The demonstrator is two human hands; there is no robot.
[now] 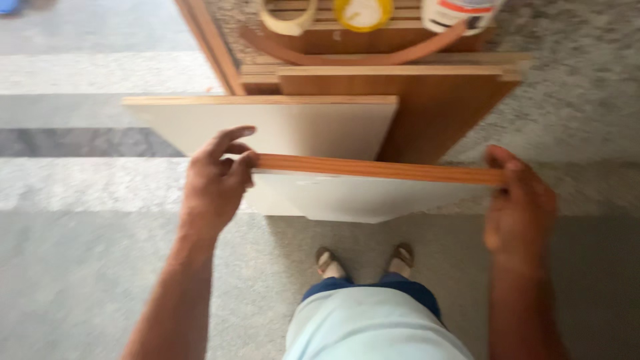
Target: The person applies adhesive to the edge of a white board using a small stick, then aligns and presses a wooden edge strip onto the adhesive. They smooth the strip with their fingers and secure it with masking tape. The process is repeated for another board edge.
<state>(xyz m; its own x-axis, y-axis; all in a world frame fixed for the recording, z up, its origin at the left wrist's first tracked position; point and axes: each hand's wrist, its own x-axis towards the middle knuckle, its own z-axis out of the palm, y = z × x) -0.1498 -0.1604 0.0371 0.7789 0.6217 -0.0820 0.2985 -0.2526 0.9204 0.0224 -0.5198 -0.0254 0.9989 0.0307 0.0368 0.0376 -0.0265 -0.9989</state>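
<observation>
Between the two hands runs a long, thin wood-coloured edging strip [377,169], held level along the top edge of a white board [347,197] that stands on edge in front of the person. The left hand [215,183] is curled around the strip's left end, thumb raised above it and fingers folded against the board's corner. The right hand [521,203] pinches the strip's right end, thumb on top and fingers wrapped beneath, just past the board's right side. Both hands are closed on the strip, which looks slightly blurred.

The white board's lower edge has a cut-off corner on the right and hangs above the person's feet [365,260], which stand in sandals on the grey floor [87,280]. Just behind it stands a second white board [280,123] with a pale wood edge on top, reaching further to the left. Behind that, brown wood-finish panels [453,107] are stacked upright, their top edges showing as light stripes.

Farther back, on the stacked panels, lie a roll of pale tape [288,19], a yellow-rimmed round object [363,13] and a white container with a red band [460,13], all cut off by the top of the view. A curved brown strip [347,57] loops in front of them. Speckled stone flooring [580,87] lies to the right.
</observation>
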